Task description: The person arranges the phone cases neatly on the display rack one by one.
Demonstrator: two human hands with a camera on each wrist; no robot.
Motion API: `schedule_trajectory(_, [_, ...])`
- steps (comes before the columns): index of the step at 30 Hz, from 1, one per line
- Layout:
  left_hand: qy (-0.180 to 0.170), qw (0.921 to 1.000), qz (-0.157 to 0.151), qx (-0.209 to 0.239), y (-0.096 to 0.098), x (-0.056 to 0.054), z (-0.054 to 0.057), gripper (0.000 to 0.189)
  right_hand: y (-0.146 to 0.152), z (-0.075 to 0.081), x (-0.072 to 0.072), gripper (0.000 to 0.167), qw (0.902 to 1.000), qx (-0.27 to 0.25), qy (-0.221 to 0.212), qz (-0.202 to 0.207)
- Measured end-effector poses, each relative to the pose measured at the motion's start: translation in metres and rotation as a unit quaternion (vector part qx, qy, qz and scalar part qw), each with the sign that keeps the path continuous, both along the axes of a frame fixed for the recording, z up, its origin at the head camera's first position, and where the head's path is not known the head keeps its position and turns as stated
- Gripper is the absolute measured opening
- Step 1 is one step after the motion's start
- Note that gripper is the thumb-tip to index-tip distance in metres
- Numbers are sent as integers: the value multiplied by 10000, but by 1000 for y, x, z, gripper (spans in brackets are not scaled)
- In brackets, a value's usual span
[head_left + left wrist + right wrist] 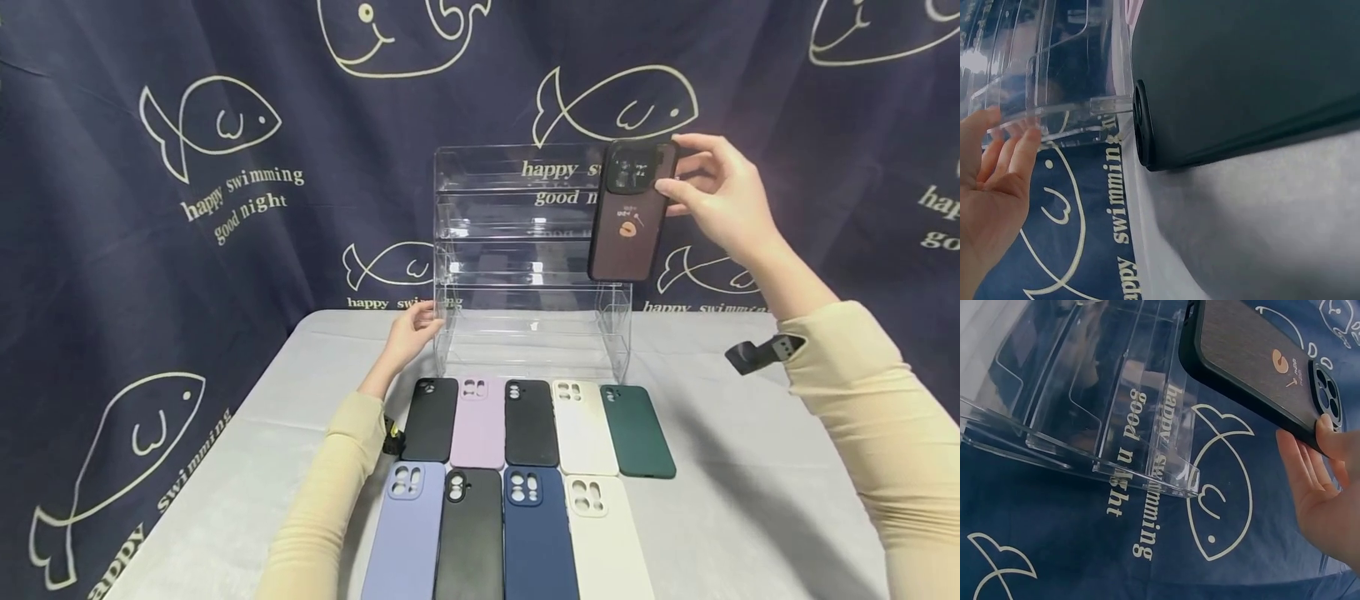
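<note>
My right hand (723, 196) pinches a phone case (628, 229) by its upper right side, thumb in front and fingers behind. The case has a black rim, a smoky brownish back and a small orange print; it is held upright in the air, overlapping the upper right of a clear tiered display rack (525, 325) in the head view. In the right wrist view the case (1254, 362) is tilted, beyond the rack's edge. My left hand (412, 333) grips the rack's lower left side, thumb and fingertips at the clear edge (1054, 115) in the left wrist view.
In front of the rack, phone cases lie in two rows on the pale tablecloth (247, 450). The back row includes a lilac case (478, 425) and a green case (640, 433); the front row has a navy case (538, 533). A dark fish-print curtain (225, 333) hangs behind.
</note>
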State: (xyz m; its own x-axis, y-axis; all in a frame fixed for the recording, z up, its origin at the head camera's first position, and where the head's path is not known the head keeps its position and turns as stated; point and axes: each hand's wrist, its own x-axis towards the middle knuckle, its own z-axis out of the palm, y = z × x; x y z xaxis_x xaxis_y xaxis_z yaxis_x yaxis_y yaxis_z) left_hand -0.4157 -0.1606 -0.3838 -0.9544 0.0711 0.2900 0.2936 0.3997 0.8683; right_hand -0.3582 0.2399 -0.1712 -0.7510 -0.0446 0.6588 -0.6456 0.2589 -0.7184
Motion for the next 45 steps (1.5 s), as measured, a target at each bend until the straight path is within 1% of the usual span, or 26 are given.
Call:
schedule_trajectory(2, [104,9999,51,-115,1,0,1,47,-3,4,-4,47,9999,-88,-8,137])
schedule_trajectory(4, [184,9995,81,-254,1,-1,2,46,-5,7,-7,47,9998,-80,16,173])
schedule_trajectory(6, [212,9993,50,-311,1,0,2,46,-6,9,-10,48,9998,-95,27,172])
schedule_trajectory(8, [168,9993,16,-325,1,1,3,46,-7,11,-14,48,9998,-136,32,160])
schedule_trajectory(12, [85,9993,-45,-364,-1,2,2,48,-10,16,-23,48,9980,-526,-15,360])
schedule_trajectory(15, [39,9993,-95,-347,-1,0,-1,49,-11,20,-27,47,9969,-672,-45,415])
schedule_trajectory(19, [-50,9994,-121,-311,-3,-2,-2,51,-13,27,-34,49,9988,-472,-59,138])
schedule_trajectory(24, [-138,9995,-97,-258,-3,1,-3,52,-18,40,-41,52,9994,-70,-37,-347])
schedule_trajectory(29, [-121,9993,-68,-334,-3,1,-3,52,-22,49,-50,54,9980,4,20,-628])
schedule_trajectory(33, [-103,9993,-76,-342,-4,0,-2,51,-25,52,-61,55,9971,44,-3,-760])
schedule_trajectory(37, [-141,9992,-71,-369,-4,-1,-3,51,-30,54,-75,54,9962,-1,-16,-870])
schedule_trajectory(43, [-127,9993,-108,-336,-3,-1,-3,51,-37,59,-93,44,9953,-447,42,-862])
schedule_trajectory(45, [-120,9993,-137,-328,-4,-1,-4,51,-39,60,-98,43,9942,-546,56,-926])
